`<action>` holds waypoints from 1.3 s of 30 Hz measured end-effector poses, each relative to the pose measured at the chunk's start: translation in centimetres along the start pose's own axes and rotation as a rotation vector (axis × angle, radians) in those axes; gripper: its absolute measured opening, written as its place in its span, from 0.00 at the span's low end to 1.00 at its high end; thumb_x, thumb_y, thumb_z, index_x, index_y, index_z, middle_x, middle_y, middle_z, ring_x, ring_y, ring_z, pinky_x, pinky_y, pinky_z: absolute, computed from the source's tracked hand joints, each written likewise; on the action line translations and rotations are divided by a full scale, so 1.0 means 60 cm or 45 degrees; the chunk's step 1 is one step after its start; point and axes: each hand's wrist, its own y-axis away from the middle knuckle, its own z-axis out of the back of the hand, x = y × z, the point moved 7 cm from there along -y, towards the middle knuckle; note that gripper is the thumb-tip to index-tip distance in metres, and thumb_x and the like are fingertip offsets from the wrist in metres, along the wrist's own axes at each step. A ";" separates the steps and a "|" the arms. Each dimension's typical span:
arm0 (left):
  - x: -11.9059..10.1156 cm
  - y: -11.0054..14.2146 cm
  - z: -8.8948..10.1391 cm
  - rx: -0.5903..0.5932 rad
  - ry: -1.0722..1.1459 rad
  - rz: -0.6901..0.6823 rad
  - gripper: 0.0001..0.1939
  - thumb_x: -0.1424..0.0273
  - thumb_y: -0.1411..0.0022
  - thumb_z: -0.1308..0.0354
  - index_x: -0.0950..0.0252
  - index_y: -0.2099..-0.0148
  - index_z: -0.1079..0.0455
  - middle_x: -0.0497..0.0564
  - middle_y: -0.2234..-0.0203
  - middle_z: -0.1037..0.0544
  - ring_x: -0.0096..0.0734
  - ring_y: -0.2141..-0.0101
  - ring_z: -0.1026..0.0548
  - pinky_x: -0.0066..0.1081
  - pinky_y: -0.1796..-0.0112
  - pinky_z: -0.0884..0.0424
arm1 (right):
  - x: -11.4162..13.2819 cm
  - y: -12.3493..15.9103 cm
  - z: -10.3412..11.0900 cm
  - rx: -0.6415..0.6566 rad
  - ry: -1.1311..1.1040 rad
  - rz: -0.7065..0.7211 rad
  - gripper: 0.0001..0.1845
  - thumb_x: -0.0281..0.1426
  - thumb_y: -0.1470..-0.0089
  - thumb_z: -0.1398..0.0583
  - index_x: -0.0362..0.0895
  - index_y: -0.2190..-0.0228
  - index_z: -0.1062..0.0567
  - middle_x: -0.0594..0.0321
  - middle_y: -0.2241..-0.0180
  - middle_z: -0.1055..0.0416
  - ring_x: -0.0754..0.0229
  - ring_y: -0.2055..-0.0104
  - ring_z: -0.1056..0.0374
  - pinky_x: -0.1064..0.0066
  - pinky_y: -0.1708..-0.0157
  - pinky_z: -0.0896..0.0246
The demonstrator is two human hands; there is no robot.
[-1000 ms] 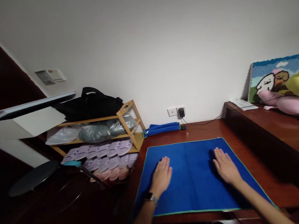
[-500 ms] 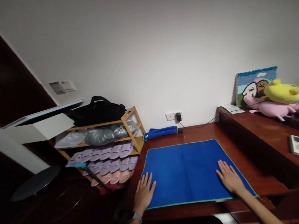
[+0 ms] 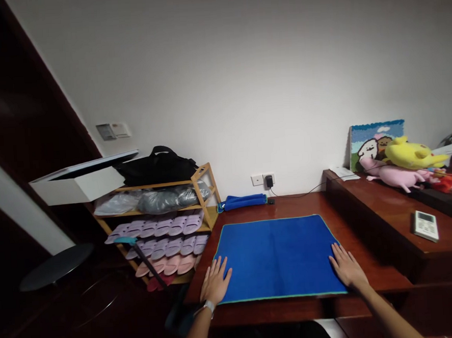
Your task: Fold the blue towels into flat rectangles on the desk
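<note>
A blue cloth (image 3: 273, 258) with a green edge lies spread flat on the dark red wooden table (image 3: 297, 203). On its left edge rests my left hand (image 3: 216, 281), palm down with fingers apart; a watch (image 3: 208, 306) is on that wrist. My right hand (image 3: 347, 266) lies flat across the cloth's right edge, its fingers stretched forward. Neither hand grips anything. Behind the spread cloth, against the wall, a folded blue cloth (image 3: 244, 202) sits at the back left of the table.
Left of the table stands a wooden rack (image 3: 209, 211) with slippers (image 3: 164, 226), a black bag (image 3: 159, 167) and a white box (image 3: 77, 183). A raised ledge (image 3: 369, 203) on the right holds plush toys (image 3: 412, 155) and a white remote (image 3: 425, 225). A plugged-in adapter (image 3: 269, 181) trails a cable.
The camera view has shifted and tilted slightly. Both hands stay flat at the cloth's side edges, and the right one sits more across its edge. The cloth's right front corner no longer shows beyond my right hand.
</note>
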 end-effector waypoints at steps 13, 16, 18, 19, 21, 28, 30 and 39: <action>-0.001 0.006 0.013 -0.082 0.037 0.026 0.30 0.55 0.28 0.56 0.56 0.29 0.41 0.52 0.30 0.40 0.42 0.30 0.44 0.47 0.32 0.48 | -0.010 -0.007 -0.016 -0.053 -0.011 0.010 0.43 0.49 0.36 0.63 0.37 0.30 0.49 0.58 0.27 0.54 0.54 0.25 0.61 0.55 0.28 0.64; -0.002 0.008 0.015 -0.107 0.048 0.032 0.29 0.57 0.29 0.55 0.56 0.29 0.40 0.52 0.30 0.39 0.41 0.31 0.43 0.46 0.32 0.48 | -0.012 -0.006 -0.016 -0.069 -0.007 0.016 0.43 0.49 0.36 0.64 0.36 0.30 0.48 0.57 0.28 0.53 0.54 0.25 0.60 0.55 0.28 0.63; -0.004 0.009 0.017 -0.113 0.060 0.031 0.29 0.57 0.29 0.54 0.57 0.29 0.40 0.52 0.30 0.39 0.41 0.31 0.43 0.47 0.33 0.48 | -0.013 -0.006 -0.019 -0.064 0.006 0.022 0.44 0.49 0.37 0.63 0.36 0.30 0.48 0.57 0.27 0.53 0.53 0.26 0.60 0.55 0.28 0.63; -0.005 0.010 0.019 -0.111 0.068 0.029 0.29 0.57 0.29 0.54 0.57 0.29 0.40 0.53 0.30 0.40 0.41 0.31 0.43 0.47 0.33 0.48 | -0.015 -0.007 -0.020 -0.064 0.013 0.023 0.44 0.49 0.37 0.63 0.37 0.30 0.49 0.57 0.27 0.53 0.53 0.25 0.60 0.55 0.28 0.64; -0.007 0.010 0.020 -0.098 0.083 0.030 0.29 0.57 0.28 0.54 0.58 0.29 0.40 0.53 0.30 0.40 0.41 0.31 0.43 0.46 0.33 0.47 | -0.017 -0.007 -0.022 -0.069 0.024 0.021 0.44 0.50 0.37 0.63 0.37 0.29 0.49 0.57 0.27 0.53 0.53 0.25 0.60 0.55 0.28 0.64; -0.007 0.011 0.020 -0.089 0.073 0.049 0.29 0.58 0.28 0.54 0.59 0.29 0.39 0.53 0.30 0.39 0.39 0.31 0.43 0.44 0.32 0.48 | -0.023 -0.008 -0.026 -0.066 0.046 0.015 0.44 0.50 0.38 0.64 0.38 0.29 0.48 0.60 0.27 0.53 0.53 0.26 0.59 0.55 0.28 0.62; -0.008 0.012 0.020 -0.090 0.066 0.042 0.29 0.58 0.28 0.54 0.59 0.29 0.39 0.53 0.30 0.39 0.39 0.31 0.42 0.44 0.32 0.48 | -0.025 -0.008 -0.028 -0.059 0.054 0.009 0.45 0.50 0.38 0.64 0.37 0.30 0.48 0.60 0.27 0.54 0.53 0.25 0.60 0.55 0.28 0.63; -0.002 0.012 0.012 -0.115 0.036 0.079 0.32 0.57 0.29 0.52 0.62 0.28 0.43 0.58 0.29 0.43 0.45 0.30 0.45 0.47 0.33 0.48 | -0.030 -0.008 -0.028 -0.074 0.010 0.019 0.43 0.50 0.37 0.63 0.39 0.29 0.48 0.59 0.27 0.52 0.53 0.25 0.60 0.54 0.28 0.62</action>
